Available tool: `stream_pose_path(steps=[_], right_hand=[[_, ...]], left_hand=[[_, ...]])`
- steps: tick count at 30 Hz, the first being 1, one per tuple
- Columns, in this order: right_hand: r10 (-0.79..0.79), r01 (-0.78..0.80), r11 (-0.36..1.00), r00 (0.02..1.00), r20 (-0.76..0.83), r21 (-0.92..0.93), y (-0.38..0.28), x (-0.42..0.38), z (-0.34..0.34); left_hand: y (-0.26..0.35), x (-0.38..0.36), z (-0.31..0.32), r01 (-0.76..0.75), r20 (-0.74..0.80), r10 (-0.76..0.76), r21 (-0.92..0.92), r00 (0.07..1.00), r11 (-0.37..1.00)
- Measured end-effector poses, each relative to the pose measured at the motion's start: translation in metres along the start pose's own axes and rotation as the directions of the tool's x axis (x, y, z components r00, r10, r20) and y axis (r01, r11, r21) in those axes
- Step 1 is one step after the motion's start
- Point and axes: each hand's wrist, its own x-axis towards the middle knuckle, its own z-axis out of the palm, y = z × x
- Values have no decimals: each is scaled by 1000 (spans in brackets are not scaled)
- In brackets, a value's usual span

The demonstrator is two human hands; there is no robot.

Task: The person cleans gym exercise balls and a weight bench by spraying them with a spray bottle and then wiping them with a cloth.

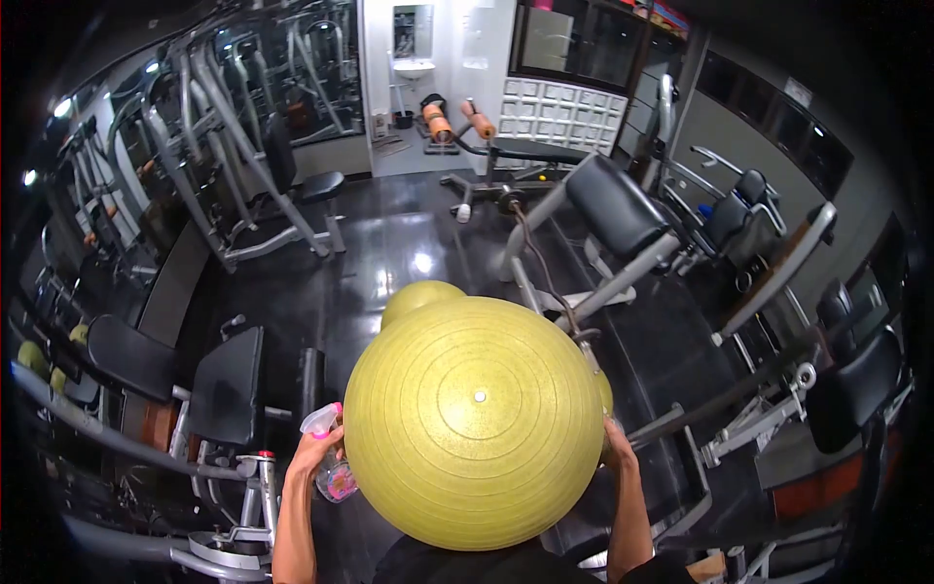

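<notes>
A large yellow exercise ball with ringed ridges and a white plug fills the space in front of my body, held between my two hands. At its left side my left hand is closed round the neck of a clear spray bottle with a pink and white trigger head. My right hand presses the ball's right side, its fingers mostly hidden. A small yellow patch shows just above that hand; what it belongs to I cannot make out. Beyond the big ball, a second yellow ball is partly covered.
A padded bench with a curl bar stands ahead to the right. Black-padded seats and metal frames are close on the left. More machines line the right side. A mirror and a sink are at the back.
</notes>
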Motion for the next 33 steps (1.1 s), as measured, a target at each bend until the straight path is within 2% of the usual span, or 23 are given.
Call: stream_pose_path(steps=[7,11,14,16,19,22,26,28,30,31,33], right_hand=[[6,-19,996,988,154,89,0,79,59],[20,-25,999,990,136,34,-27,96,113],[43,-39,999,990,136,-34,-46,114,148],[-52,61,997,984,168,-49,-49,146,159],[-102,112,993,979,177,-46,-66,187,185],[-54,74,989,987,154,-127,-88,233,201],[17,-11,999,983,181,-35,-110,287,223],[9,-1,999,989,145,-49,-130,287,262],[15,-13,999,999,31,-49,-138,308,285],[65,-64,997,998,3,-32,-142,320,295],[32,-31,999,999,37,-24,-152,339,323]], left_hand=[[22,14,-42,-48,-169,45,-13,985,999],[30,45,-64,-46,-213,45,3,976,999],[45,77,-79,-41,-208,41,5,977,999],[56,104,-89,-18,-131,25,61,991,998],[69,152,-106,-25,-131,30,38,991,999],[85,194,-118,4,-140,-5,-9,990,1000],[99,236,-140,20,-157,-16,25,987,999],[104,261,-152,37,-168,-33,17,985,999],[110,290,-167,28,-166,-29,-7,986,1000],[116,306,-174,19,-147,-20,-12,989,1000],[131,345,-194,20,-140,-17,19,990,1000]])
